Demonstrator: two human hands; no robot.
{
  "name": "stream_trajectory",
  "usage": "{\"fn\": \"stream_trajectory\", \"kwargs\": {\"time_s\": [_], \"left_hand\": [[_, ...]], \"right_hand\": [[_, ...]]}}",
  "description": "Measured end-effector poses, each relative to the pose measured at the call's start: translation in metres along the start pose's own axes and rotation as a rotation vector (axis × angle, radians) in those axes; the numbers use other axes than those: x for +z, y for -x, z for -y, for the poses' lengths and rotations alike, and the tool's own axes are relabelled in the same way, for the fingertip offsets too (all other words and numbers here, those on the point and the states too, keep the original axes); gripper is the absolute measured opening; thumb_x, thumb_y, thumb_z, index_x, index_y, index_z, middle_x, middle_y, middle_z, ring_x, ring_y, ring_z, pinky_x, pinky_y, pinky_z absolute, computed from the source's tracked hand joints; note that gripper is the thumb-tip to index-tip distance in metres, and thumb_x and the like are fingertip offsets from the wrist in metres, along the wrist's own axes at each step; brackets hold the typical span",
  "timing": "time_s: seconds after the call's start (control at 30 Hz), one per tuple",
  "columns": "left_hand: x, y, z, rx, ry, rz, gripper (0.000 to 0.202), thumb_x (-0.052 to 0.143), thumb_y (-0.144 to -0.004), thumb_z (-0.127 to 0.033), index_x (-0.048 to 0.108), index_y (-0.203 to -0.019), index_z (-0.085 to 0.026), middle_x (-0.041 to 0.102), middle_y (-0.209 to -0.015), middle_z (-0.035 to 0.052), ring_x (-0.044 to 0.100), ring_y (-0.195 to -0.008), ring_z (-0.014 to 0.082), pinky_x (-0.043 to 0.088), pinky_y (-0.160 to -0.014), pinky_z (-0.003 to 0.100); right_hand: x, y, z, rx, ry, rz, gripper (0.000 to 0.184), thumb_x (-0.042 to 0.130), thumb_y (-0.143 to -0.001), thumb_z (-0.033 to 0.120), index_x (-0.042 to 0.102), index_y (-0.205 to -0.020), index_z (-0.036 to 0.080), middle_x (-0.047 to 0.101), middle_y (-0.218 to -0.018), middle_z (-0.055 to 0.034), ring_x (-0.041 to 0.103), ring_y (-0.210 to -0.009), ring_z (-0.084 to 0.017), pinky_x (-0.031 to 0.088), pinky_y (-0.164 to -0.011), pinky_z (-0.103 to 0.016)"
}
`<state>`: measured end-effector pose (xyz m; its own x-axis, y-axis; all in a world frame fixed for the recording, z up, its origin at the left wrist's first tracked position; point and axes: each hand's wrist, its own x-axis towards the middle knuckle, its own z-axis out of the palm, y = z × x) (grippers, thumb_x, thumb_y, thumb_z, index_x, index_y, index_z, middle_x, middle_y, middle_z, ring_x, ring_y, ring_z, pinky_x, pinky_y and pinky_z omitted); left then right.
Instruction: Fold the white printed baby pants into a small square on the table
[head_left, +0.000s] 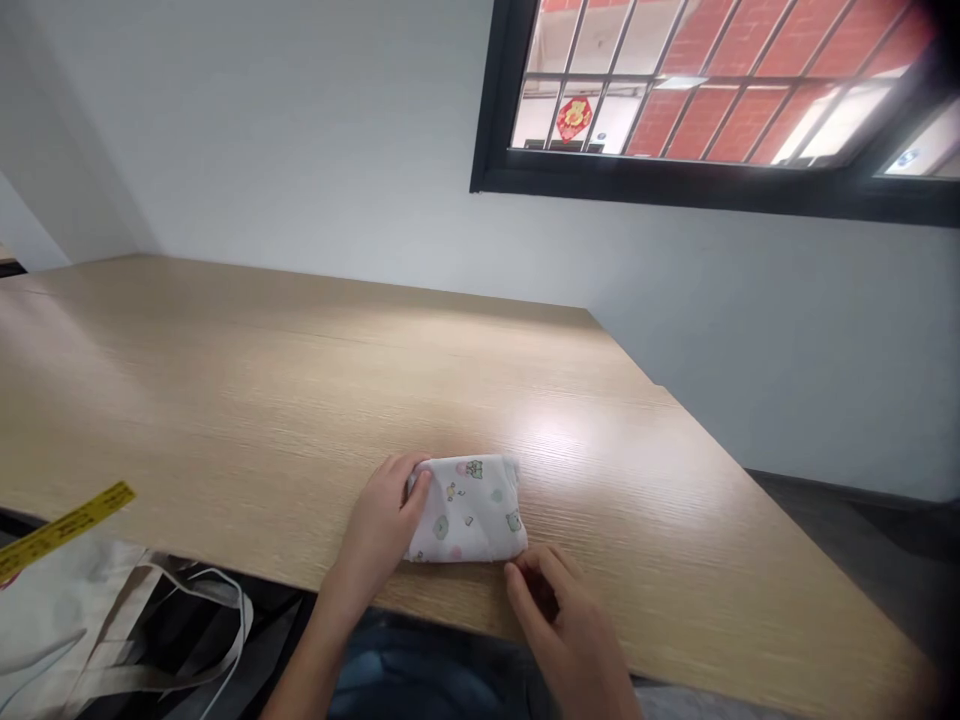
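A small folded white cloth [469, 510] printed with little green, pink and yellow figures lies flat on the wooden table [262, 400], near its front edge. My left hand [382, 515] grips the cloth's left side, with the thumb on top and the other fingers at the far left corner. At the near right corner, the thumb and forefinger of my right hand [559, 610] are pinched together against the cloth's edge. How much fabric sits between those fingertips is too small to see.
A yellow measuring strip [67, 527] pokes over the table's front edge at the left. Below it hangs a pale cloth bag [67, 620] with looped straps. Behind the table are a white wall [315, 130] and a dark-framed barred window [675, 175].
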<state>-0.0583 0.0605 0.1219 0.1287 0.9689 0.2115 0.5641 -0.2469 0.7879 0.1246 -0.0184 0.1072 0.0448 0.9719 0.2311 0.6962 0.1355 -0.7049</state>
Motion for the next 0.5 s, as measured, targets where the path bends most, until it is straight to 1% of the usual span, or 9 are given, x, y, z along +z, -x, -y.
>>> {"fn": "stream_trajectory", "kwargs": {"time_s": [0.1, 0.2, 0.27, 0.33, 0.4, 0.43, 0.5], "left_hand": [[-0.002, 0.026, -0.001, -0.101, 0.026, 0.005, 0.027, 0.037, -0.088, -0.038, 0.054, -0.095, -0.018, 0.060, -0.095, 0.0065, 0.055, -0.090, 0.0207, 0.043, -0.078, 0.034], [-0.004, 0.055, -0.007, -0.211, 0.005, 0.089, 0.030, 0.039, -0.086, -0.044, 0.051, -0.098, -0.019, 0.060, -0.093, 0.0064, 0.056, -0.086, 0.0219, 0.044, -0.073, 0.035], [-0.006, 0.066, -0.011, -0.252, -0.008, 0.132, 0.032, 0.039, -0.085, -0.047, 0.051, -0.096, -0.019, 0.060, -0.091, 0.0062, 0.056, -0.084, 0.0221, 0.044, -0.072, 0.035], [-0.006, 0.066, -0.011, -0.273, 0.000, 0.115, 0.035, 0.037, -0.085, -0.051, 0.050, -0.092, -0.019, 0.059, -0.089, 0.0061, 0.056, -0.082, 0.0218, 0.044, -0.072, 0.035], [-0.005, 0.059, -0.010, -0.274, 0.014, 0.038, 0.038, 0.036, -0.085, -0.052, 0.049, -0.096, -0.018, 0.057, -0.094, 0.0072, 0.055, -0.083, 0.0217, 0.044, -0.074, 0.035], [-0.004, 0.053, -0.009, -0.255, 0.021, 0.011, 0.038, 0.036, -0.085, -0.051, 0.048, -0.101, -0.018, 0.056, -0.098, 0.0079, 0.055, -0.086, 0.0218, 0.044, -0.076, 0.035], [0.000, 0.042, -0.010, -0.198, 0.005, 0.019, 0.036, 0.037, -0.086, -0.047, 0.047, -0.105, -0.017, 0.055, -0.102, 0.0088, 0.054, -0.092, 0.0222, 0.043, -0.079, 0.036]], "right_hand": [[-0.001, -0.022, 0.002, 0.069, 0.000, 0.005, 0.025, 0.037, -0.085, 0.037, 0.054, -0.080, 0.020, 0.058, -0.083, -0.0070, 0.056, -0.077, -0.022, 0.044, -0.070, -0.035], [-0.001, -0.044, 0.006, 0.074, 0.034, 0.015, 0.025, 0.037, -0.085, 0.036, 0.055, -0.084, 0.019, 0.057, -0.090, -0.0091, 0.054, -0.087, -0.024, 0.043, -0.077, -0.038], [-0.001, -0.052, 0.009, 0.071, 0.048, 0.026, 0.026, 0.036, -0.086, 0.035, 0.056, -0.085, 0.019, 0.057, -0.092, -0.0096, 0.054, -0.089, -0.024, 0.043, -0.079, -0.039], [-0.002, -0.054, 0.011, 0.073, 0.047, 0.035, 0.025, 0.037, -0.085, 0.034, 0.057, -0.086, 0.018, 0.057, -0.094, -0.0098, 0.055, -0.089, -0.024, 0.043, -0.079, -0.038], [-0.004, -0.051, 0.014, 0.074, 0.027, 0.049, 0.026, 0.038, -0.085, 0.035, 0.058, -0.089, 0.019, 0.058, -0.093, -0.0093, 0.056, -0.087, -0.023, 0.044, -0.077, -0.037], [-0.005, -0.048, 0.016, 0.068, 0.007, 0.067, 0.027, 0.038, -0.085, 0.035, 0.057, -0.093, 0.019, 0.059, -0.091, -0.0085, 0.056, -0.085, -0.023, 0.045, -0.076, -0.036], [-0.006, -0.043, 0.020, 0.048, -0.026, 0.119, 0.030, 0.038, -0.086, 0.036, 0.055, -0.103, 0.018, 0.060, -0.088, -0.0068, 0.057, -0.082, -0.022, 0.046, -0.074, -0.035]]}}
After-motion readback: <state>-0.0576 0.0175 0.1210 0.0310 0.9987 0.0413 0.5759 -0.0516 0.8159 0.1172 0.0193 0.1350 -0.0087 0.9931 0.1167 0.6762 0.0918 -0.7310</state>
